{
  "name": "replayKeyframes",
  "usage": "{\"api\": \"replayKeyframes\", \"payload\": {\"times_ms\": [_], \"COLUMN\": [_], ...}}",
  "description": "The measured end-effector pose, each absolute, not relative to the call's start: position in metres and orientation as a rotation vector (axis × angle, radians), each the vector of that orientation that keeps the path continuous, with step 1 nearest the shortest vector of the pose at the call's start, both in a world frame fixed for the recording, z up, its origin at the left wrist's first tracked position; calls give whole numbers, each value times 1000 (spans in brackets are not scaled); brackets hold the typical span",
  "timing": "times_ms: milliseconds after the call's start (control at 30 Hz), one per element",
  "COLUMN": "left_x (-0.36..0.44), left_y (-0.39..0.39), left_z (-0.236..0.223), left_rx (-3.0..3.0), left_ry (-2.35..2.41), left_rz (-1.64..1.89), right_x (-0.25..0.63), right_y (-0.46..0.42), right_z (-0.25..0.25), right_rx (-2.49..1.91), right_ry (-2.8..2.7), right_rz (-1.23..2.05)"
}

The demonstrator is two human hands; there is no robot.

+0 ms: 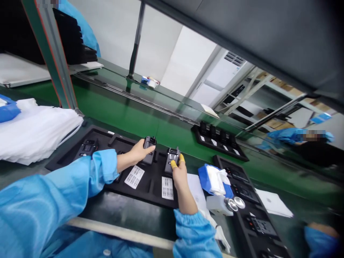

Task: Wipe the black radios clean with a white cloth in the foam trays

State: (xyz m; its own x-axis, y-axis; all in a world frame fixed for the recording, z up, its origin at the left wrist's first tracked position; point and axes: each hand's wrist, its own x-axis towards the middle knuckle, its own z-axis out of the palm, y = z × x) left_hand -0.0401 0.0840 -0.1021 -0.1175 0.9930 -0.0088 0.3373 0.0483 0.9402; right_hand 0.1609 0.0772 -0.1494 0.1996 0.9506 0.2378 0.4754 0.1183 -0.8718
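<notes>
My left hand (137, 152) is closed around a small black handheld device (149, 143), like a two-way radio with a short stub on top. My right hand (179, 173), with yellow finger cots on its thumb and a finger, grips a second such device (171, 157). Both devices are at the far side of a black foam tray (152, 182); whether they rest in its slots I cannot tell. White printed label sheets (134, 176) lie in the tray below each device. Another device (88, 146) sits in the tray's left part, partly behind my left sleeve.
Right of the tray stand a blue box of white wipes (205, 179) and a clear bottle with a metal lid (219, 205). Further right are a second device tray (248, 211) and a rack (219, 145). White sheets (40, 129) are piled left. A co-worker's blue sleeve (319, 240) shows lower right.
</notes>
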Motion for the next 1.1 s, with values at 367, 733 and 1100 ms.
{"api": "replayKeyframes", "payload": {"times_ms": [367, 733, 1100], "left_x": [-68, -219, -209], "left_y": [66, -24, -20], "left_z": [-99, -77, -91], "left_rx": [1657, 1808, 1765], "left_ry": [1603, 2430, 2310], "left_rz": [964, 78, 203], "right_x": [142, 11, -36], "right_y": [61, -20, -12], "right_z": [-138, -121, -127], "right_rx": [-1710, -1653, -1699], "right_ry": [-1640, -2351, -2208], "right_rz": [375, 12, 242]}}
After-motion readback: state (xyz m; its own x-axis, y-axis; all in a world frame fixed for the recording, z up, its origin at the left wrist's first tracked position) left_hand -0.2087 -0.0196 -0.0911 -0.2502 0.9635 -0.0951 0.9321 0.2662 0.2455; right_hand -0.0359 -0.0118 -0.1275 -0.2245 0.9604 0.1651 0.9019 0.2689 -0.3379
